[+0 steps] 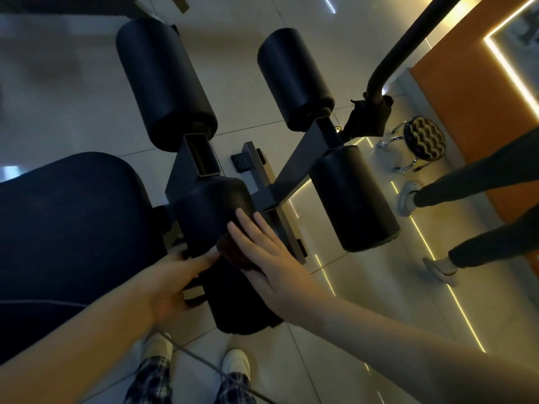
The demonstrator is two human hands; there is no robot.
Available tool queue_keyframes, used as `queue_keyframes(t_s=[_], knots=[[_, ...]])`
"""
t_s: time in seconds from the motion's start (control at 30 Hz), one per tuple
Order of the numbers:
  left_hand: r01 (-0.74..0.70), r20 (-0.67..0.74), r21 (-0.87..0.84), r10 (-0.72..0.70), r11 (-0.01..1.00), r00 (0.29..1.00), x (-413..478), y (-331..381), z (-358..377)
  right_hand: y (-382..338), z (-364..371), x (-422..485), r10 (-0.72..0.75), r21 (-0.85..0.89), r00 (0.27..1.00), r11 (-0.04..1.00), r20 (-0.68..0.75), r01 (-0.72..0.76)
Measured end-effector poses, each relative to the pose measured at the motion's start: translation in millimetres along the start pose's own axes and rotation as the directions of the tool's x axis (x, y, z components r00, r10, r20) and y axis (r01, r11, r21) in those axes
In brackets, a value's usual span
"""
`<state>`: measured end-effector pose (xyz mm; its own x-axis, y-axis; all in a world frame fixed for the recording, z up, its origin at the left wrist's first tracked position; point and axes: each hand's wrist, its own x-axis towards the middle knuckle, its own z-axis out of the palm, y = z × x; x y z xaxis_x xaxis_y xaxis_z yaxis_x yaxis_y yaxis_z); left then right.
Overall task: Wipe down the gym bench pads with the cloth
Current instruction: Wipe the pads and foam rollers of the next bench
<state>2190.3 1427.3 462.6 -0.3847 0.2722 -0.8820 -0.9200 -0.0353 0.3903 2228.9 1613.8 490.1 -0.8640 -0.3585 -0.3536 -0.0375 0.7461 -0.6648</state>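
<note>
dark reddish-brown cloth (229, 253): bunched small on the near black foam roller pad (211, 207), about mid-length, mostly hidden under the hand.

right hand (269, 259): flat, fingers straight and spread, pressing the cloth onto the roller. no pinch on it.

left hand (175, 282): against the roller's left flank, one fingertip touching the cloth's edge. cannot tell whether it grips the roller or only braces it.

risks, as judged:
- cloth held by palm pressure alone, so a quick stroke could leave it behind or roll it into a wad, and bare skin wipes the pad instead.
- roller probably turns on its axle. if the left hand lets go, it may spin under the stroke and the far side goes uncleaned.
- open end of the grey steel frame tube (201, 157) sits just beyond the roller. an overlong push could snag the cloth or knock knuckles there.
- wide dark blue seat pad (73, 228) and three other black rollers (353, 199) remain. the dim light makes missed patches hard to spot.
- thin grey cable (201, 357) crosses the pale tiled floor (73, 91) by the wearer's white shoes (236, 364). stepping round the bench could catch it.
- a bystander's dark-trousered legs (466, 188) stand near on the right, beside a chrome stool (423, 139). little room that side.
</note>
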Motion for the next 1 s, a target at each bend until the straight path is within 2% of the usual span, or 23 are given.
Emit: queue_keyframes(t_s=[0.13, 0.33, 0.43, 0.53, 0.63, 0.7, 0.9, 1.0], knots=[[0.029, 0.056, 0.024, -0.030, 0.999, 0.998, 1.0, 3.9, -6.9, 8.0, 7.7, -34.9, 0.000, -0.073, 0.998, 0.997, 0.070, 0.005], [0.084, 0.117, -0.107, -0.071, 0.991, 0.991, 7.3, -0.4, -1.0, 1.0, 9.8, 3.0, 0.013, 0.032, 0.996, 0.999, -0.093, -0.010], [0.073, 0.066, -0.154, -0.063, 0.985, 0.996, 3.4, -0.6, 7.8, -2.7, -1.7, 43.3, 0.060, 0.103, 0.990, 0.994, -0.125, -0.047], [0.014, 0.008, -0.119, -0.014, 0.993, 1.000, 0.1, 2.8, 23.2, -8.1, -15.5, 72.6, 0.113, 0.209, 0.980, 0.975, -0.164, -0.077], [-0.026, -0.038, -0.102, 0.023, 0.994, 0.999, -0.5, 7.9, 38.4, -5.4, -20.5, 68.4, 0.158, 0.321, 0.975, 0.942, -0.158, -0.101], [-0.036, -0.041, -0.066, 0.033, 0.997, 0.999, -1.1, 9.3, 39.2, -1.2, -17.1, 52.4, 0.128, 0.311, 0.984, 0.947, -0.127, -0.083], [-0.054, 0.242, 0.125, 0.022, 0.991, 0.970, -2.5, 5.9, -14.0, 11.9, 3.9, -24.8, 0.032, 0.110, 0.999, 0.993, 0.003, -0.033], [-0.090, 0.271, 0.078, 0.066, 0.993, 0.960, 4.5, 3.9, -25.3, 14.8, 11.2, -54.5, 0.015, 0.085, 0.997, 0.996, 0.069, -0.021]])
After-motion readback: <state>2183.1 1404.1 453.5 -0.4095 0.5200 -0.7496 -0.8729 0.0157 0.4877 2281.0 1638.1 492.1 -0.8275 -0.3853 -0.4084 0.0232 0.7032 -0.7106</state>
